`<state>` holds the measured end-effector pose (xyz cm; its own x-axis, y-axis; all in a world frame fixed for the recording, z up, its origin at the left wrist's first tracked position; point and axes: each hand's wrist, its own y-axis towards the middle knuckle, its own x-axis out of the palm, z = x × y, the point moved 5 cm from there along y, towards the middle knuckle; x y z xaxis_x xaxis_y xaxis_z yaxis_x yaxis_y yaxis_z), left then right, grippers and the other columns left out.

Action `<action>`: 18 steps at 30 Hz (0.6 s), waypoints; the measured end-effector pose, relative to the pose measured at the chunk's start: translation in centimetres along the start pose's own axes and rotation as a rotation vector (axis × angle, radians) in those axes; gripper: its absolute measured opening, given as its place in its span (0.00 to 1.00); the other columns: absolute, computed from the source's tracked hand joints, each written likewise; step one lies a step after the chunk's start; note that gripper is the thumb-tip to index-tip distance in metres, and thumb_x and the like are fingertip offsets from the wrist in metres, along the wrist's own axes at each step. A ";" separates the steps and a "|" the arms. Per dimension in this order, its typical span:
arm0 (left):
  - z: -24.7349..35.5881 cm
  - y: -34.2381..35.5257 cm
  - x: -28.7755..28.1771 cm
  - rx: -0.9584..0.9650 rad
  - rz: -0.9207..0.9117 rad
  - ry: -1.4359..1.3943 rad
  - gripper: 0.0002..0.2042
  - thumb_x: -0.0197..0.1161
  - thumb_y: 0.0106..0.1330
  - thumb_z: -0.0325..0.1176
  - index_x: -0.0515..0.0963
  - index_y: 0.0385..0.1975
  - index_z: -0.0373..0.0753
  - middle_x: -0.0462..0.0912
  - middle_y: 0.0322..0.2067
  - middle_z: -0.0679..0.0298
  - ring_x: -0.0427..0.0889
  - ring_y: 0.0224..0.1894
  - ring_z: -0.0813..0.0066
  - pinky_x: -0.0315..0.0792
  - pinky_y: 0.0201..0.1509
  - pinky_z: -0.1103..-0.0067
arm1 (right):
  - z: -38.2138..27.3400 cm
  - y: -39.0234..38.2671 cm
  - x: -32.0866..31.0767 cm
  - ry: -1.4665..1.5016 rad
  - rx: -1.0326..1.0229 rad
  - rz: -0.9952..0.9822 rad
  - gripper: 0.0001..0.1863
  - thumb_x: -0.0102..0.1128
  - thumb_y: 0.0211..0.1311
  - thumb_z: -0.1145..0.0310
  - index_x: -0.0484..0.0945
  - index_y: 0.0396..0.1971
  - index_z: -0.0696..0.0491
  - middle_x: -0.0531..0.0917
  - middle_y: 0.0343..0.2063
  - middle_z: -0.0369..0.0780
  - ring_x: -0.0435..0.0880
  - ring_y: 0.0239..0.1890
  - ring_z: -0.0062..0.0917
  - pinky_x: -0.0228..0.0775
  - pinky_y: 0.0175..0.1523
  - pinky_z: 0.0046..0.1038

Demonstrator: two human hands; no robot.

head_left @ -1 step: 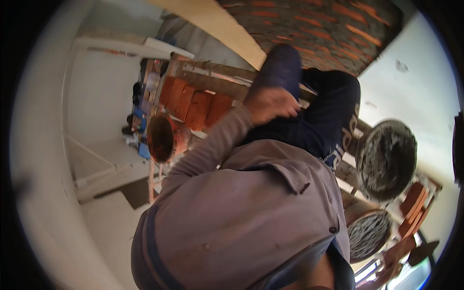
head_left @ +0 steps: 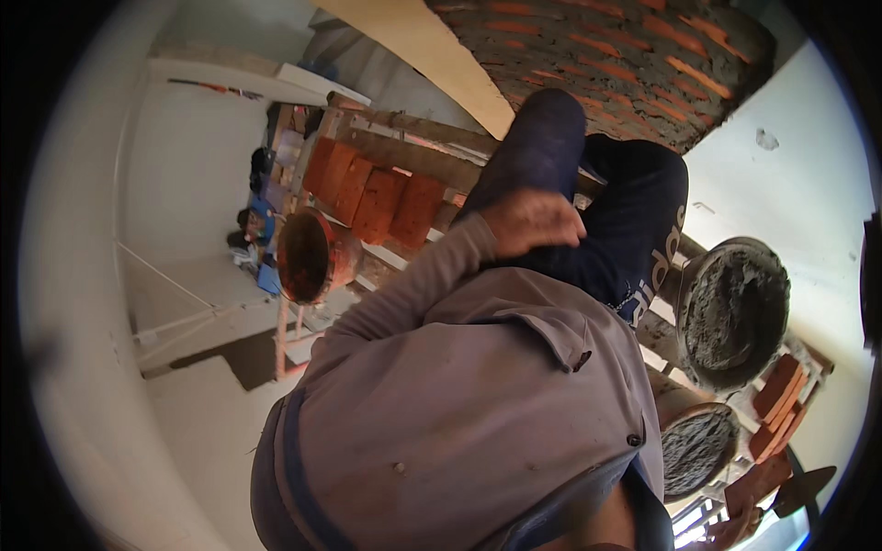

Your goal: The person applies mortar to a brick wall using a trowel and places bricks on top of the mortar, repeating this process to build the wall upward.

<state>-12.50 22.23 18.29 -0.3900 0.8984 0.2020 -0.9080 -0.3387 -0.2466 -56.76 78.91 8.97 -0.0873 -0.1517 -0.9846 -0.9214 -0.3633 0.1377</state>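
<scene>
My left hand (head_left: pixel 531 223) hovers over my lap by the dark trousers, its fingers loosely bent and slightly blurred, with nothing visible in them. At the lower right rim, my right hand (head_left: pixel 738 527) is partly in sight, wrapped round the handle of a trowel (head_left: pixel 805 491) with a dark pointed blade. Just above that hand lies a red brick (head_left: pixel 759 482). Two buckets of wet grey mortar, one larger bucket (head_left: pixel 735 312) and one lower bucket (head_left: pixel 698 450), stand to my right.
Several red bricks (head_left: pixel 378 204) lie in a row on the planks to my left, beside an orange-rimmed bucket (head_left: pixel 306 255). More bricks (head_left: pixel 779 404) are stacked at the right. Ahead rises a brick wall (head_left: pixel 625 64) with rough mortar, next to a pale beam (head_left: pixel 432 55).
My left hand has moved slightly right and down over my lap. The trowel at the right rim has dropped a little. The whole view has shifted slightly.
</scene>
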 end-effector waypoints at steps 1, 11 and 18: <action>-0.3 -2.2 1.0 -0.097 0.006 -0.016 0.12 0.64 0.67 0.37 0.78 0.41 0.34 0.83 0.37 0.64 0.81 0.42 0.79 0.74 0.51 0.80 | -2.7 0.5 -3.2 -0.017 -0.057 0.033 0.21 0.66 0.50 0.66 0.78 0.44 0.61 0.81 0.41 0.49 0.82 0.45 0.37 0.75 0.47 0.34; 1.4 -3.4 3.5 -0.018 0.013 -0.073 0.39 0.65 0.65 0.44 0.53 0.68 0.30 0.68 0.60 0.49 0.71 0.59 0.70 0.66 0.63 0.75 | -39.4 0.0 -19.7 0.491 -1.121 -0.048 0.19 0.62 0.56 0.68 0.79 0.47 0.59 0.77 0.45 0.47 0.79 0.46 0.35 0.76 0.48 0.32; -1.2 -9.9 -2.8 0.306 0.857 -0.546 0.30 0.64 0.64 0.48 0.65 0.60 0.36 0.76 0.53 0.58 0.74 0.57 0.69 0.69 0.61 0.71 | -69.4 -11.4 -5.1 1.386 -0.826 -0.957 0.12 0.62 0.59 0.72 0.76 0.42 0.56 0.78 0.35 0.35 0.78 0.32 0.18 0.72 0.33 0.20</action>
<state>-2.25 23.42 19.06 -0.8650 0.1044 0.4908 -0.2673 -0.9236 -0.2747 -19.56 20.04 19.87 0.9986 -0.0420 -0.0334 -0.0387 -0.9950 0.0919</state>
